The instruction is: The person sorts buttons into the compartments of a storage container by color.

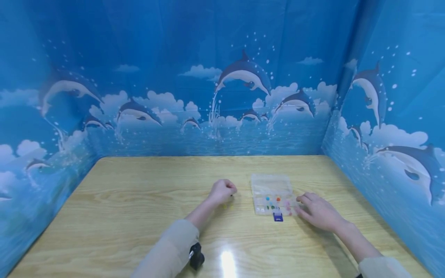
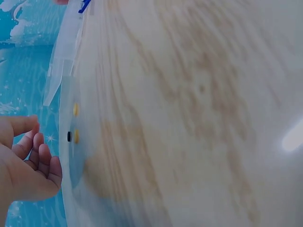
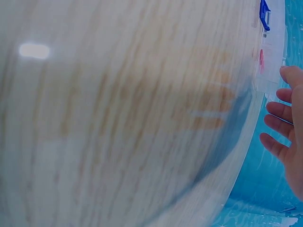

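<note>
My left hand (image 1: 222, 191) is above the middle of the table, thumb and fingertips drawn together; I cannot tell whether something small is between them. In the left wrist view a small black piece (image 2: 69, 136) lies near those fingers, beside two small yellow pieces (image 2: 76, 109). To the right sits a clear plastic compartment box (image 1: 272, 187), lid laid back, blue latch (image 1: 278, 217) at its front. Small blue, orange, green, pink and white pieces lie in its compartments. My right hand (image 1: 318, 211) is at the box's right edge, fingers loosely bent and spread, fingertips right at the side.
The wood-grain table (image 1: 139, 185) reflects a bright light near its front. Blue cloth (image 1: 156, 58) printed with dolphins and clouds hangs behind it and along both sides. A black device (image 1: 196, 256) is strapped at the left sleeve.
</note>
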{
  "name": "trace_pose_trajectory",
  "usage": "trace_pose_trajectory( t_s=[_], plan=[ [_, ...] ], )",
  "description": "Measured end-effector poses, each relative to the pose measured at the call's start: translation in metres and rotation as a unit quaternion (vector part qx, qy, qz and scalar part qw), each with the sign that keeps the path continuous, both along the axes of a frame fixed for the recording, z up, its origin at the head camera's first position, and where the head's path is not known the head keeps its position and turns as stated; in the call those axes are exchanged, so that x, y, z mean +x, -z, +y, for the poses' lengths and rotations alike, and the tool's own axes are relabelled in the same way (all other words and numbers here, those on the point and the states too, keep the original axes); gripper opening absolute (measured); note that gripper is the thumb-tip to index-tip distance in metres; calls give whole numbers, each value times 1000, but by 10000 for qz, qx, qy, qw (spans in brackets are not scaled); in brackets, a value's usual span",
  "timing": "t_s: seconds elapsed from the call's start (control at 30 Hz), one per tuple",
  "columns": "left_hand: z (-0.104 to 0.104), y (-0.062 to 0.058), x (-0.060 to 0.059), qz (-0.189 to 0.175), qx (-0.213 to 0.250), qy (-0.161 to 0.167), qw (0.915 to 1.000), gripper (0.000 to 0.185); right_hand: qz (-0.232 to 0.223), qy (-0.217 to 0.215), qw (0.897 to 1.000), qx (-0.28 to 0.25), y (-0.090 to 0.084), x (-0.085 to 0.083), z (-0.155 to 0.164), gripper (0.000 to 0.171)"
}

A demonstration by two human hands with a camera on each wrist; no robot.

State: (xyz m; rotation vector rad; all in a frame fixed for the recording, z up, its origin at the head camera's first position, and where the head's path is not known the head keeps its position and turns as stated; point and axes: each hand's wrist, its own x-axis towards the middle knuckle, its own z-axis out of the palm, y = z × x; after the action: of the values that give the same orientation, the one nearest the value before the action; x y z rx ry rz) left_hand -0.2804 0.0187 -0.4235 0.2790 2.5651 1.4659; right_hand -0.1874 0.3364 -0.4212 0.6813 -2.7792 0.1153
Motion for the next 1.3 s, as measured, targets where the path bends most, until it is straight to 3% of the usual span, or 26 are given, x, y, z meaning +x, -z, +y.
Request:
trace_pose_trajectory(
  t_s=[0.53,0.83,1.3],
  plan=[
    [-10,5,-7,92,-222,-138,9996,5,20,0,10000,-34,-2,-3,-1,33],
    [-9,13,-7,528,-1059,84,9929,4,2,28,10000,-25,-1,-2,0,33],
    [-5,16,-9,548,-1324,88,9896,6,62,-11,10000,-58,2,-1,2,33]
  ],
)
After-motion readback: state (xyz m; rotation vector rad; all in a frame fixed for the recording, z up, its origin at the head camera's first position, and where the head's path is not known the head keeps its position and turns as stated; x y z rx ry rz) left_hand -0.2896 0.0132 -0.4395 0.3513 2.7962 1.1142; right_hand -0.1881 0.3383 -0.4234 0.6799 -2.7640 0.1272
